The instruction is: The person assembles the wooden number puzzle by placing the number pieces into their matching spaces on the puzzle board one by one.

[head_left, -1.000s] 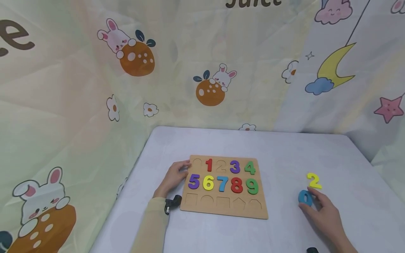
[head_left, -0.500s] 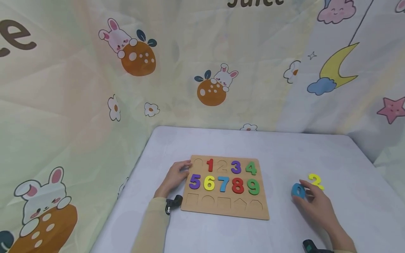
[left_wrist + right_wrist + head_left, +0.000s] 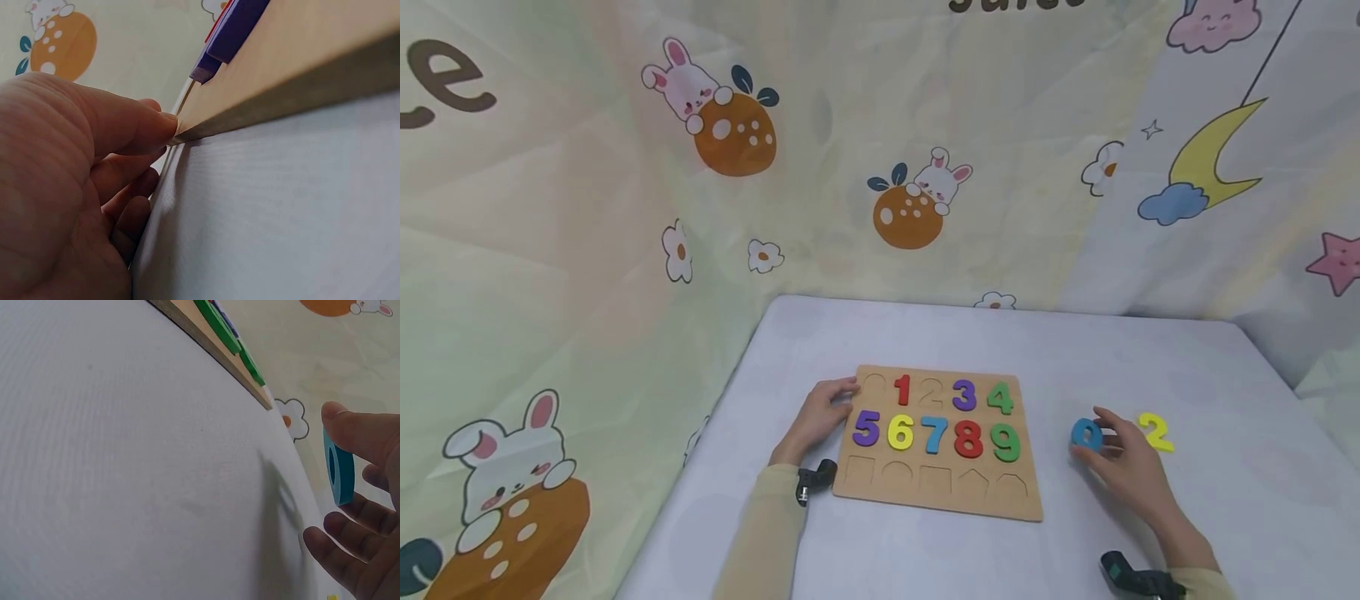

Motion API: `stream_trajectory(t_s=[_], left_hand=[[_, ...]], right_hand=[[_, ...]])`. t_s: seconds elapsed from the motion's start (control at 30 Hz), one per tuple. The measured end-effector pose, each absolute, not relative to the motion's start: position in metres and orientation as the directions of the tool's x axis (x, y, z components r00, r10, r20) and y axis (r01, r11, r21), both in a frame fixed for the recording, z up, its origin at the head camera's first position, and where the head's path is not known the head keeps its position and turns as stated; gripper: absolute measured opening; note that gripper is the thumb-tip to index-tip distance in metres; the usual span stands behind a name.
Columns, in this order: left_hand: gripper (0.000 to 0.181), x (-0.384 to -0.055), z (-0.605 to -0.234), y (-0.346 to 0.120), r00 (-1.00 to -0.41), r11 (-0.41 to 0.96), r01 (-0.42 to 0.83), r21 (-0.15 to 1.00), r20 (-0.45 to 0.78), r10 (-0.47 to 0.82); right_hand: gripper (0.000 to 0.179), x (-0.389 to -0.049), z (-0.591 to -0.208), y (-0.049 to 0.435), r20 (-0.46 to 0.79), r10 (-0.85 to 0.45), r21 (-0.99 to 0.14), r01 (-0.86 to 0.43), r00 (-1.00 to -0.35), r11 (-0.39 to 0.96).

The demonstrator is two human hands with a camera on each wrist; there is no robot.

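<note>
In the head view my left hand [image 3: 817,421] grips the left edge of a wooden number puzzle board [image 3: 910,497], thumb at the edge. The left wrist view shows the thumb [image 3: 134,128] at the board's corner, fingers behind it. My right hand [image 3: 1131,471] pinches a blue number 0 [image 3: 1077,436] between thumb and fingertips, to the right of the board. In the right wrist view the 0 [image 3: 345,475] is held up over a shadow. Behind that hand a yellow number 2 [image 3: 1157,435] lies on the table.
Coloured numbers such as the red 1 [image 3: 902,390] and purple 5 [image 3: 866,428] sit in the board; the 0 and 2 outlines hold no piece. Outlined shapes line its front row. The white table [image 3: 940,333] meets a printed cloth backdrop [image 3: 820,225].
My right hand has carried the blue 0 leftward and a little farther back, away from the yellow 2 and closer to the board. The left hand stays on the board's edge.
</note>
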State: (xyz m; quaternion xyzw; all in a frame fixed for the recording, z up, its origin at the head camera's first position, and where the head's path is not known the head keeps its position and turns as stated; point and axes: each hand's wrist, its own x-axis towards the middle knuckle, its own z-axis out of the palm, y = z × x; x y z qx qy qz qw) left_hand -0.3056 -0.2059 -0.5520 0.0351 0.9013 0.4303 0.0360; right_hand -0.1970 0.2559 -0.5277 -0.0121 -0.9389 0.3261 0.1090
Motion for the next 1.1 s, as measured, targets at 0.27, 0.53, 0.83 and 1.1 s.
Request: stream_trajectory(t_s=[0.27,0.53,0.83,1.1], left_hand=[[0.039,-0.304,-0.552,-0.207,-0.994,0.619,0.058,0.784,-0.009,0.104],[0.036,-0.306,-0.554,-0.206,-0.995,0.625,0.042,0.78,-0.024,0.097],[0.039,-0.305,-0.553,-0.206,-0.995,0.608,0.028,0.793,-0.037,0.094],[0.038,-0.302,-0.55,-0.206,-0.995,0.605,0.033,0.796,-0.029,0.092]], right_hand=[[0.073,-0.211,-0.528,0.232,0.224,0.051,-0.636,-0.107,-0.973,0.765],[0.07,-0.223,-0.522,0.188,0.171,0.009,-0.655,-0.106,-0.985,0.748],[0.068,-0.235,-0.524,0.157,0.186,-0.067,-0.629,-0.171,-0.98,0.758],[0.068,-0.24,-0.52,0.134,0.19,-0.098,-0.639,-0.199,-0.977,0.743]])
